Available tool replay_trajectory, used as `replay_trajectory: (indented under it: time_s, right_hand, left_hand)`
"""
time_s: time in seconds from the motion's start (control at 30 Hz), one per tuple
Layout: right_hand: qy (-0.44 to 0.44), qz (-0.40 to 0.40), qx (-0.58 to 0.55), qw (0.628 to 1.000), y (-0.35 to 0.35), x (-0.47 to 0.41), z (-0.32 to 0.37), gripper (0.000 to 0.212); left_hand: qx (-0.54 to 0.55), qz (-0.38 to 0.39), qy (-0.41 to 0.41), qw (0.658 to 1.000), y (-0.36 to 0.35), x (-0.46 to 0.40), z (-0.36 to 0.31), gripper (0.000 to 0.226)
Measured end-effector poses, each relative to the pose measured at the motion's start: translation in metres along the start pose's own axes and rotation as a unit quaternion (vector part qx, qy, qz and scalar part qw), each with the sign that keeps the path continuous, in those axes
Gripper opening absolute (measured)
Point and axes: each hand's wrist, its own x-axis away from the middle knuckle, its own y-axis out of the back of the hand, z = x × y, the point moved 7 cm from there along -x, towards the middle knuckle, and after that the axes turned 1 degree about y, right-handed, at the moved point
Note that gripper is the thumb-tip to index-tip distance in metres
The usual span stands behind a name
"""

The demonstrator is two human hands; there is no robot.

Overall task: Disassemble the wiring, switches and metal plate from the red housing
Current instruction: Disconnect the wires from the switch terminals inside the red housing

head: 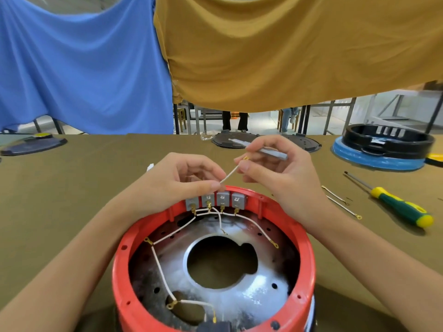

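Here we see the left hand (182,178) pinching the lower end of a short white wire (229,174) between thumb and forefinger, just above the row of grey switches (215,200). The right hand (275,168) pinches the wire's upper, brass-tipped end and also grips a slim grey tool (259,148). Below sits the red housing (304,267), its metal plate (239,300) and remaining wiring inside. A green-and-yellow screwdriver (395,204) lies to the right on the olive tablecloth (72,188).
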Motion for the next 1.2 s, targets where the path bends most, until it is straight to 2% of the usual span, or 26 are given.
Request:
replay_trajectory:
  time_s: [0.13, 0.2, 0.27, 0.33, 0.4, 0.5, 0.6, 0.67, 0.7, 0.8, 0.9, 1.0, 1.1, 1.2]
  right_hand:
    - [-0.049, -0.099, -0.09, 0.99, 0.023, -0.009, -0.006, 0.018]
    - [-0.061, -0.153, -0.06, 0.984, 0.05, -0.017, -0.009, 0.018]
    - [-0.094, -0.173, 0.029, 0.98, 0.08, -0.022, -0.016, 0.019]
    - [-0.16, -0.127, 0.143, 0.968, 0.103, -0.024, -0.028, 0.019]
    - [-0.223, -0.043, 0.248, 0.942, 0.115, -0.022, -0.044, 0.017]
    - [-0.246, 0.051, 0.382, 0.889, 0.119, -0.019, -0.057, 0.015]
    - [-0.234, 0.067, 0.455, 0.857, 0.118, -0.019, -0.061, 0.019]
    - [-0.215, 0.049, 0.514, 0.829, 0.121, -0.02, -0.057, 0.021]
    - [-0.202, 0.033, 0.521, 0.828, 0.122, -0.021, -0.053, 0.019]
    - [-0.155, -0.023, 0.457, 0.876, 0.12, -0.024, -0.041, 0.005]
    - [-0.115, -0.056, 0.338, 0.932, 0.109, -0.027, -0.028, 0.014]
    - [-0.108, -0.055, 0.161, 0.98, 0.087, -0.025, -0.02, 0.022]
    - [-0.113, -0.007, 0.053, 0.992, 0.058, -0.021, -0.014, 0.03]
    - [-0.104, 0.053, 0.019, 0.993, 0.03, -0.015, -0.007, 0.033]
  left_hand:
    - [-0.007, -0.014, 0.004, 1.0, 0.003, 0.001, 0.002, 0.018]
    - [-0.025, -0.035, 0.007, 0.999, 0.008, 0.001, 0.005, 0.015]
    - [-0.032, -0.044, 0.016, 0.998, 0.011, 0.001, 0.008, 0.015]
    - [-0.004, -0.038, 0.031, 0.999, 0.011, 0.001, 0.011, 0.017]
    - [0.021, -0.02, 0.045, 0.999, 0.01, 0.002, 0.014, 0.018]
    - [0.03, 0.002, 0.07, 0.997, 0.011, 0.004, 0.019, 0.018]
    - [0.042, 0.008, 0.095, 0.995, 0.012, 0.005, 0.025, 0.027]
    - [0.037, 0.02, 0.105, 0.994, 0.01, 0.005, 0.027, 0.031]
    - [0.029, 0.026, 0.111, 0.993, 0.011, 0.006, 0.028, 0.033]
    - [0.026, 0.052, 0.155, 0.986, 0.015, 0.011, 0.037, 0.037]
    - [0.036, 0.092, 0.197, 0.975, 0.016, 0.018, 0.043, 0.036]
    - [0.029, 0.088, 0.184, 0.979, 0.016, 0.018, 0.039, 0.035]
    - [0.031, 0.069, 0.17, 0.983, 0.011, 0.015, 0.035, 0.035]
    - [0.041, 0.056, 0.161, 0.985, 0.0, 0.01, 0.034, 0.036]
